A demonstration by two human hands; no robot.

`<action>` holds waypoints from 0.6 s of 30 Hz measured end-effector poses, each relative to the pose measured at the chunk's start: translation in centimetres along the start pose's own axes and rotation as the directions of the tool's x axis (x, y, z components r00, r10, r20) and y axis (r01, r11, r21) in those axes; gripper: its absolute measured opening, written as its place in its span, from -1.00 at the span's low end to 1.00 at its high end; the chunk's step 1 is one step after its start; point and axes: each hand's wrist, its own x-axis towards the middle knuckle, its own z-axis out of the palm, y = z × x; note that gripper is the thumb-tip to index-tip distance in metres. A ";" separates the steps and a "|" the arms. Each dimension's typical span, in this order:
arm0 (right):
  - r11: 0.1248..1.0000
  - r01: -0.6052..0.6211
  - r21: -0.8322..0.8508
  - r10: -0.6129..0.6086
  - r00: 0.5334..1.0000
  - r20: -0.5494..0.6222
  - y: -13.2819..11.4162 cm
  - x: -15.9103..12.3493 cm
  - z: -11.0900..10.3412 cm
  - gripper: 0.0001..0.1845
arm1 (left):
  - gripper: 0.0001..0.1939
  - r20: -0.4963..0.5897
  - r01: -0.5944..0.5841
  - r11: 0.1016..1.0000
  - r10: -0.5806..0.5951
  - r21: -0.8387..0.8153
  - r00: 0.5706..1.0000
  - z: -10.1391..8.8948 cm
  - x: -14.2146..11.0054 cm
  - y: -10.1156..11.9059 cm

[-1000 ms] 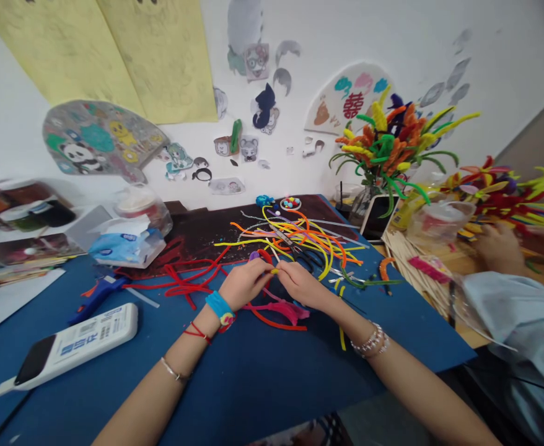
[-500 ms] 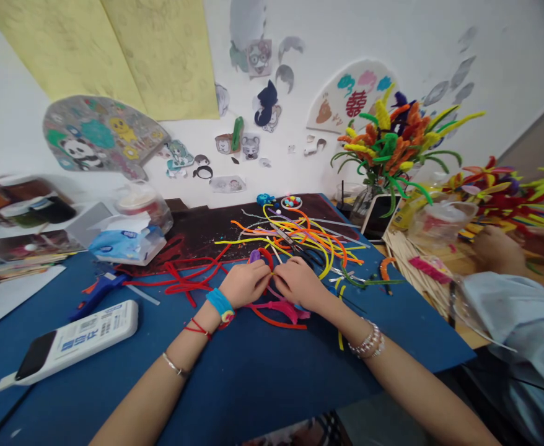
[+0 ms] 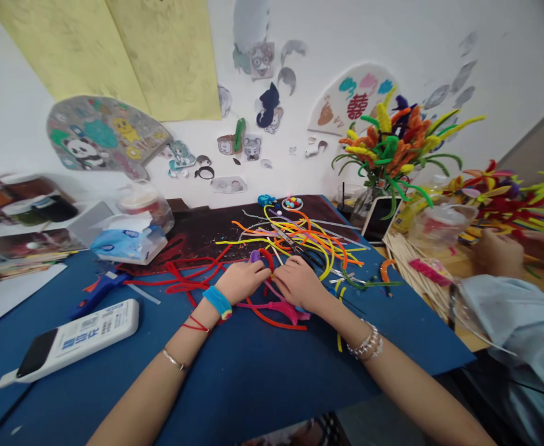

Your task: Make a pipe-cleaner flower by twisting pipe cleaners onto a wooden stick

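My left hand (image 3: 241,282) and my right hand (image 3: 302,284) meet fingertip to fingertip above the blue table mat. Both are closed in a pinch on a short yellow pipe cleaner (image 3: 272,275), mostly hidden by my fingers. Just behind the fingers, a red pipe cleaner loop (image 3: 267,255) and a purple pipe cleaner coil (image 3: 254,255) stick up. A pink pipe cleaner bundle (image 3: 288,310) lies below my right hand. Left of my left hand are bent red pipe cleaners (image 3: 183,282). Scissors (image 3: 310,253) rest behind my right hand, among loose yellow and orange pipe cleaners (image 3: 330,238).
A blue glue gun (image 3: 99,294), a white power bank (image 3: 79,334) and a tissue pack (image 3: 127,240) lie at left. A phone (image 3: 378,218) leans by a vase of pipe cleaner flowers (image 3: 390,142). Another person's hand (image 3: 499,251) works at the right beside wooden sticks (image 3: 414,260).
The yellow pipe cleaner shows less between my fingertips than a second ago. My right hand has curled and rolled slightly over it. The view has shifted a little.
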 end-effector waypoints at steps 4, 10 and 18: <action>1.000 0.021 -0.001 -0.021 1.000 0.007 -0.3 0.0 0.0 -0.74 | -0.87 -0.012 -0.061 0.998 0.061 0.024 0.998 0.2 -0.1 0.0; 0.997 -0.069 0.019 0.070 0.995 -0.075 -0.8 0.2 -0.4 -0.71 | -0.81 -0.136 0.088 0.990 -0.102 -0.107 0.986 0.4 -0.1 0.3; 0.997 -0.072 -0.017 0.069 0.991 -0.116 0.4 -0.3 -0.7 -0.67 | -0.67 0.235 0.332 0.222 -0.371 -0.917 0.898 -0.1 1.2 1.3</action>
